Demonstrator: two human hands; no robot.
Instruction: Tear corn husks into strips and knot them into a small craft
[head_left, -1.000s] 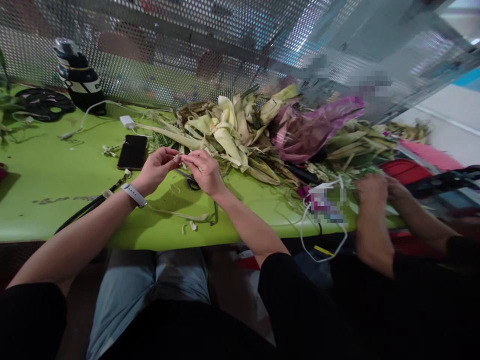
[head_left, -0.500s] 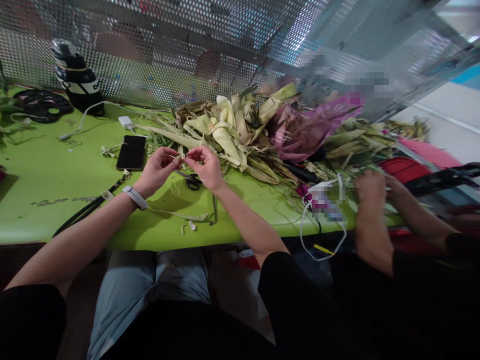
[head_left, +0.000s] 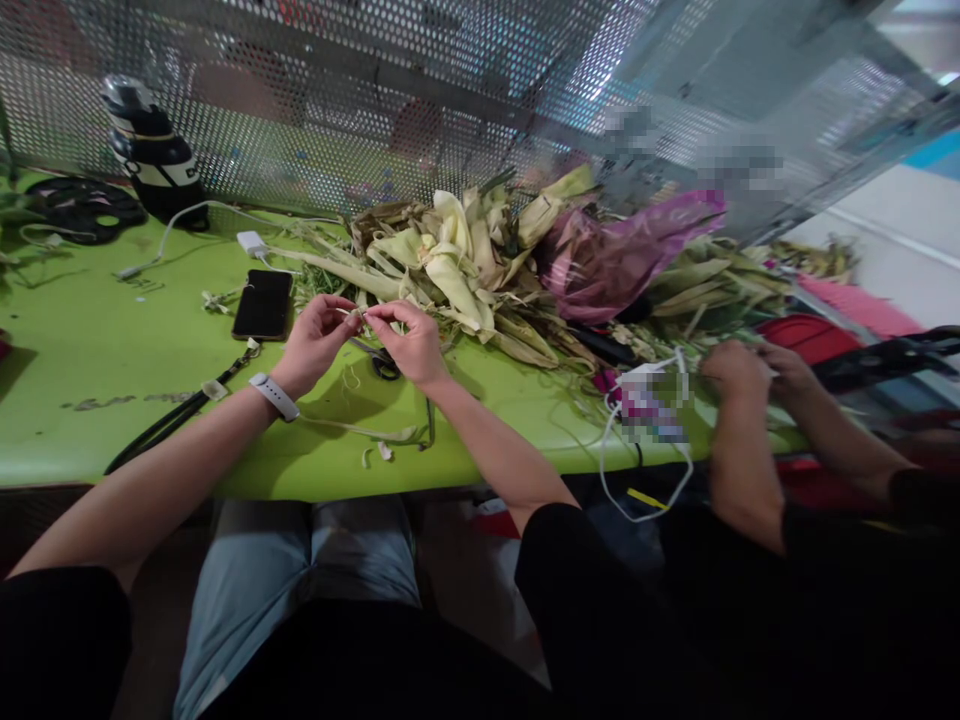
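My left hand (head_left: 315,342), with a white band on its wrist, is closed in a pinch in front of the husk pile. Fingertip to fingertip with it, my right hand (head_left: 414,346) pinches too. Between them is a small pale plant strip (head_left: 361,312), mostly covered by the fingers; its exact kind is too small to make out. Under my right hand lies a pair of scissors (head_left: 385,366), partly hidden. Behind both hands rises a heap of corn husks (head_left: 461,275), pale yellow to dry brown. A long pale strip (head_left: 375,432) lies below on the green table (head_left: 150,350).
Left of my hands are a phone (head_left: 262,304), a black strap (head_left: 180,415), a white charger (head_left: 252,244) with its cable and a dark bottle (head_left: 156,160). A purple plastic bag (head_left: 611,260) rests on the husks. At right, a co-worker's hands (head_left: 739,370) are busy near a white cable (head_left: 609,450).
My right hand has shifted slightly down, its fingers still meeting my left hand's fingertips. The co-worker's hands have moved slightly left.
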